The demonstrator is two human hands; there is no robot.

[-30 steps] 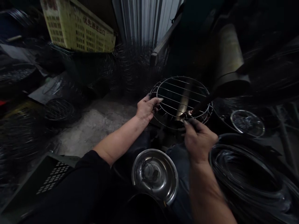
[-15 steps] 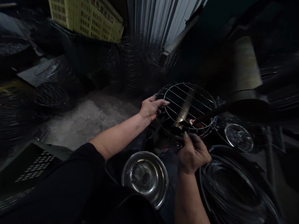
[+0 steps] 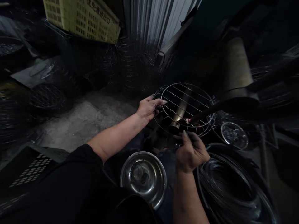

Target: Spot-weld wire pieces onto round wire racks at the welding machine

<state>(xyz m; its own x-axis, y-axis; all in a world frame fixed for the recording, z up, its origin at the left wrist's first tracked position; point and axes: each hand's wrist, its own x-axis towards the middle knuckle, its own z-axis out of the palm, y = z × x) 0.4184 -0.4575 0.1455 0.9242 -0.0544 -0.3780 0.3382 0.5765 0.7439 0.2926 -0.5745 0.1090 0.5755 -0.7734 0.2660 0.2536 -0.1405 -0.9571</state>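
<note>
My left hand [image 3: 149, 108] is closed on the left side of a round wire rack [image 3: 178, 102], thumb over its upper ring. The rack has two rings and several parallel cross wires, and it is tilted. At its near edge my right hand [image 3: 191, 151] is pinched, thumb against fingers; what it holds, if anything, is too dark to make out. A brass-coloured cylinder [image 3: 181, 112] shows through the rack's wires. Beside that, a dark rod [image 3: 205, 112] reaches in from the right, its reddish metal tip [image 3: 187, 120] close to the near rim.
A steel bowl [image 3: 153, 186] with thin wire pieces stands below my hands. Coiled wire [image 3: 210, 183] lies at the lower right. A thick pale cylinder [image 3: 238, 67] hangs at the upper right. A yellow crate [image 3: 93, 23] sits behind, and a green crate [image 3: 30, 168] at lower left.
The whole view has shifted slightly, so most things sit a little further left. Both hands keep the same grip, and the rack stays nearly still between the cylinder and the rod.
</note>
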